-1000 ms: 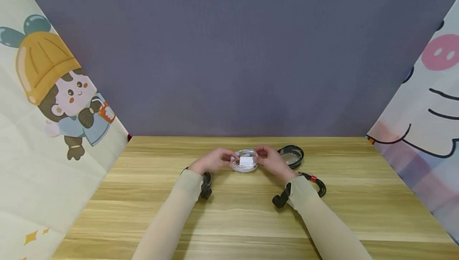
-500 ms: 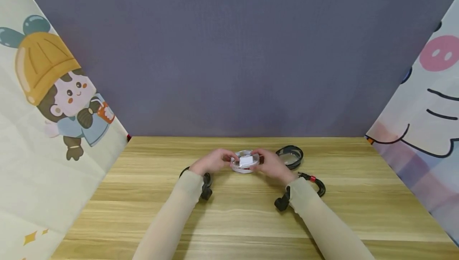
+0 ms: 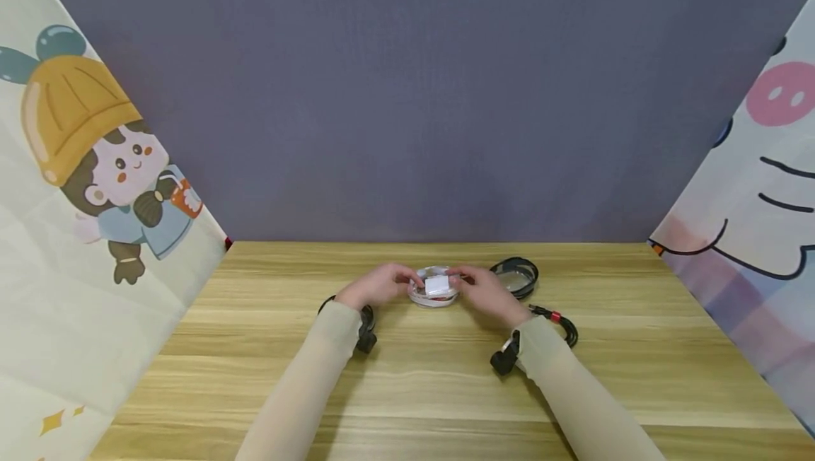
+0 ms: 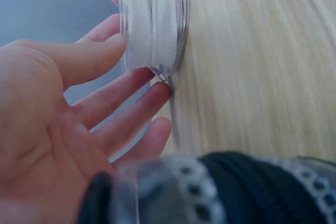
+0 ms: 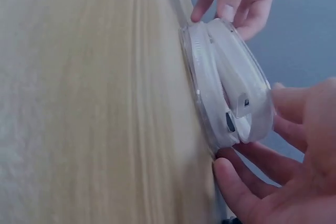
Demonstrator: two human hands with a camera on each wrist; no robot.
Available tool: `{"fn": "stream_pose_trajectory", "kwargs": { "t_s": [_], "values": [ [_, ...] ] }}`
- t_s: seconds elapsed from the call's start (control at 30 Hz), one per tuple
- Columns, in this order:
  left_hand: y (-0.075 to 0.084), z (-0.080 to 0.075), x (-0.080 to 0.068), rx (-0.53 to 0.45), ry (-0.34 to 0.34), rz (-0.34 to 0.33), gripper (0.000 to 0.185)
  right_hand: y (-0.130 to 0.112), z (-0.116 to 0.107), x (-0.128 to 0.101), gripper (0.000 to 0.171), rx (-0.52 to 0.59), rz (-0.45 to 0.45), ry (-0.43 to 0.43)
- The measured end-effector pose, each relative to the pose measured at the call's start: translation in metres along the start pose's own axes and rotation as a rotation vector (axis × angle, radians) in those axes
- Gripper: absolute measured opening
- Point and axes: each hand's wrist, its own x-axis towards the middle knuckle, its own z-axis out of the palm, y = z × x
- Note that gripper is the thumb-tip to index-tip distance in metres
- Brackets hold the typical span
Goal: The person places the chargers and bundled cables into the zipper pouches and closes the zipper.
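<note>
A matte grey-blue backdrop (image 3: 407,93) fills the upper frame, and below it spreads the table (image 3: 407,390), its surface streaked with pale wood grain. Near the table's far edge, at centre, the left hand (image 3: 376,286) and right hand (image 3: 487,295) grip opposite ends of a round clear case (image 5: 207,85), thumbs and fingertips pinching it; this two-sided hold seems meant to steady the soft, glossy plastic. Its lid gapes toward the right hand, parted from a pale zipper band. Right of it, a black-rimmed case (image 3: 516,278) with a see-through top lies flat, apparently set aside within reach. Nearer the viewer, a black cable (image 3: 572,334) curls in a loop, kept bundled by a small red tie (image 3: 557,317). A boxy, smooth white block (image 3: 437,286) appears inside the clear case; smallest is the ringed zip pull (image 4: 163,77).
</note>
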Motion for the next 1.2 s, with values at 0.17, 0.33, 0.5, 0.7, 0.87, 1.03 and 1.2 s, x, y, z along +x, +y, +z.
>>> {"fn": "stream_pose_trajectory", "kwargs": {
  "t_s": [0.17,0.33,0.5,0.7,0.87,1.03,1.2],
  "values": [
    [0.0,-0.001,0.002,0.007,0.003,0.01,0.027,0.004,0.002,0.002,0.027,0.012,0.03,0.012],
    [0.0,0.0,0.006,0.045,0.017,0.034,0.026,0.001,0.0,0.004,0.031,-0.105,-0.048,0.076],
    [0.0,0.001,0.012,0.056,0.039,-0.005,0.02,-0.01,-0.001,0.005,0.028,-0.233,-0.209,0.063],
    [-0.003,0.004,0.017,0.019,0.075,-0.037,0.016,-0.021,0.003,0.006,0.018,-0.29,-0.271,-0.02],
    [-0.002,0.003,0.018,0.03,0.112,-0.026,0.016,-0.026,0.003,0.006,0.022,-0.364,-0.247,-0.04],
    [0.0,0.002,0.019,0.084,0.128,-0.072,0.016,-0.025,0.007,0.007,0.025,-0.382,-0.239,-0.043],
    [-0.001,0.003,0.02,0.066,0.137,-0.097,0.015,-0.023,0.01,0.006,0.024,-0.383,-0.253,-0.037]
  ]
}}
